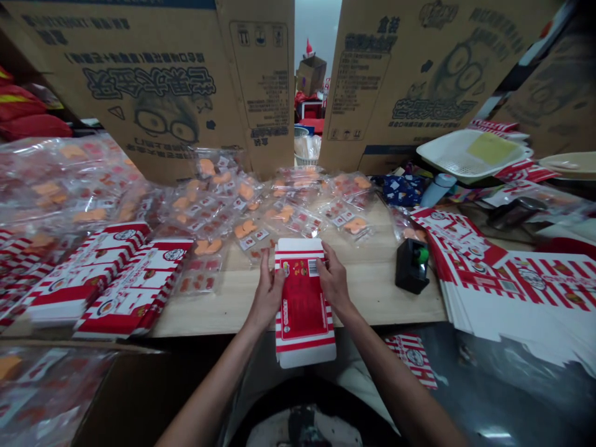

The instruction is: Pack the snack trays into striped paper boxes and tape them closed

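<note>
Here, your left hand [269, 292] and right hand [336, 282] are pinching the box [303, 304] along its opposite sides; pressing lightly should be keeping it uncrushed.

Two large printed cartons [162, 87] stood along the bench's [372, 267] back. Toward the right, a light-blue bottle [437, 190] leaned beside dark-blue patterned cloth [401, 189], near a white perforated tray [447, 155] bearing a yellow sheet [493, 149].
</note>
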`<action>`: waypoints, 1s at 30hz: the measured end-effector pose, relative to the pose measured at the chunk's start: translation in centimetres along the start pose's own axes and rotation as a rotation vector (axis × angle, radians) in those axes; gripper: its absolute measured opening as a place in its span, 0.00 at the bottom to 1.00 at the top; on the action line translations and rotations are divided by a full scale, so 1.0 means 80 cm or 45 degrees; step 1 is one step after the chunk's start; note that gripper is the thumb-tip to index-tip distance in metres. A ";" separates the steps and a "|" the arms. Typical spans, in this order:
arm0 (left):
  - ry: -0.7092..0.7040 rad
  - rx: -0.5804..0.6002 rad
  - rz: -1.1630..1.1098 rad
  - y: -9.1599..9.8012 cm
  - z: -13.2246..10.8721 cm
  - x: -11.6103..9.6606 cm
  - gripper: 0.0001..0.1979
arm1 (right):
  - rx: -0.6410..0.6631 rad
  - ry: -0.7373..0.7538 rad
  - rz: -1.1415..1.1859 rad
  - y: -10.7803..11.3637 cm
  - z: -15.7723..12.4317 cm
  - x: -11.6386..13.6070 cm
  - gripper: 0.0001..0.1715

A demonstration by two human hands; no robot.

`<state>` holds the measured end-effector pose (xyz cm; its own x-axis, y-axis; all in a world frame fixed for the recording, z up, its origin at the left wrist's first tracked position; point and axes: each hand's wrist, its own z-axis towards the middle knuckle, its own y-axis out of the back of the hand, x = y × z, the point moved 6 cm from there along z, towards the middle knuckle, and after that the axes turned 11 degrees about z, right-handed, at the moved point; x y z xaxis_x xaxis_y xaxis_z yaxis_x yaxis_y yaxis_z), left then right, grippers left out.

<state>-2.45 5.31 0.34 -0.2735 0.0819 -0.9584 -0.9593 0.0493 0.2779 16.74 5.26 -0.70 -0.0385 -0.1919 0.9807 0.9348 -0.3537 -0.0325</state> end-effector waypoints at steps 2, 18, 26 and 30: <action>0.073 -0.061 -0.100 0.005 0.006 0.008 0.32 | 0.034 -0.155 0.172 -0.005 -0.011 -0.020 0.33; 0.322 0.229 -0.226 0.025 0.006 0.015 0.30 | 0.350 -0.629 0.498 0.000 -0.012 -0.018 0.22; 0.218 0.412 -0.172 0.034 -0.006 0.008 0.20 | 0.708 -0.354 0.216 0.001 -0.024 0.016 0.12; 0.291 0.360 -0.229 0.031 -0.009 -0.006 0.24 | 0.870 -0.479 0.210 -0.002 -0.022 0.037 0.15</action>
<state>-4.76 4.68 1.44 -0.1425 -0.1748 -0.9742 -0.9449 0.3172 0.0813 15.84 3.17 1.83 0.1269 0.1722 0.9768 0.9325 0.3151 -0.1767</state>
